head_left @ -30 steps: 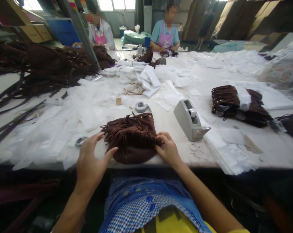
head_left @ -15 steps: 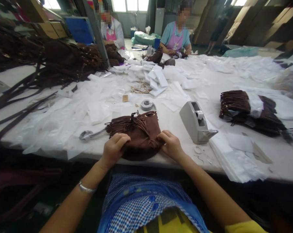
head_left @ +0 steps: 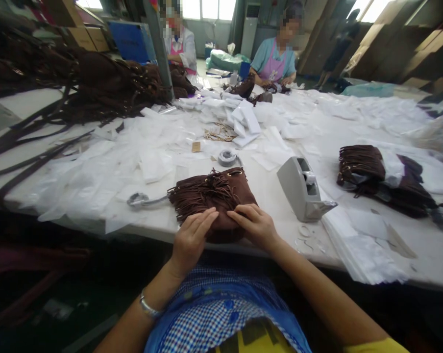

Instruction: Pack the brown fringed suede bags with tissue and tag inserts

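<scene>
A dark brown fringed bag lies folded at the table's front edge, its tassels and a metal eyelet showing on the upper side. My left hand rests on its near left part, fingers stretched out and close together. From the right, my right hand lays extended fingertips on the bag's front, a short gap from the left fingers. Both thumbs are hard to make out. Just beyond the bag is a roll of grey strap; another coiled strap end lies left of it.
A grey tape dispenser stands to the right, with white plastic sleeves beside it. A wrapped brown bag lies farther right. Clear plastic bags cover the left. Brown bags are heaped behind a post. Two people sit opposite.
Both hands have come off the bag's side edges and moved inward over its front, fingers now straighter. The tassels lie flatter and more spread. The view has shifted slightly left.
</scene>
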A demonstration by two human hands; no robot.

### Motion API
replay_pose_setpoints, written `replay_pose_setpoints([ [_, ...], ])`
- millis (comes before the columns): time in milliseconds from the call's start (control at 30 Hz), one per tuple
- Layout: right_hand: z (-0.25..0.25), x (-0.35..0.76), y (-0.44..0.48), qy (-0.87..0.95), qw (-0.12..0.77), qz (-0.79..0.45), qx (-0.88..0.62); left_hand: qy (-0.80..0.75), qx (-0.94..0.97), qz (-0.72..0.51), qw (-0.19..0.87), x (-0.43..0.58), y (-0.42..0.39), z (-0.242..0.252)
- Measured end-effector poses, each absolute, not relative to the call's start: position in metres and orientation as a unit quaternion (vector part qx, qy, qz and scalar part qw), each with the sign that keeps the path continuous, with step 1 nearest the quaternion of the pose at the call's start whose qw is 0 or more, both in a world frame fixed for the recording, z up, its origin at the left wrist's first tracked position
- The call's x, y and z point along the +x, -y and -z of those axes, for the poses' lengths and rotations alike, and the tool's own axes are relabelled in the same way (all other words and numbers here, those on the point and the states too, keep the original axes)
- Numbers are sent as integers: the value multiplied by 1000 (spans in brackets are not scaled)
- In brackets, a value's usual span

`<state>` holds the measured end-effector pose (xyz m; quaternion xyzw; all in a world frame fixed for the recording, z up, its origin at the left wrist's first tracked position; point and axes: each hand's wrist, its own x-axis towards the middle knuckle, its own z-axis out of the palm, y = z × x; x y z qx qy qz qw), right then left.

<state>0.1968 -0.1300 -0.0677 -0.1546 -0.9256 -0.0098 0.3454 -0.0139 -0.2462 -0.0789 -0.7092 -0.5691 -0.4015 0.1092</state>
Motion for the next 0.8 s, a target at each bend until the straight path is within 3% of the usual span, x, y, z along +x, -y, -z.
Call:
replay_pose_setpoints([
  [167, 72, 194, 117, 928, 342, 32, -141, 684, -600, 410, 66, -25, 253, 87],
  [300, 71, 195, 102, 950, 277, 64, -127, 608, -708, 359, 38, -48, 252, 79],
  [433, 72, 198, 98, 957, 247, 42, -149, 558, -771, 290, 96, -63, 253, 76],
  [667, 86, 215, 115, 930, 305, -67, -193, 564, -753, 306, 146, -52, 261, 84],
  [800, 92, 218, 117, 857, 384, -131, -318, 540, -775, 302, 127, -68, 254, 87],
])
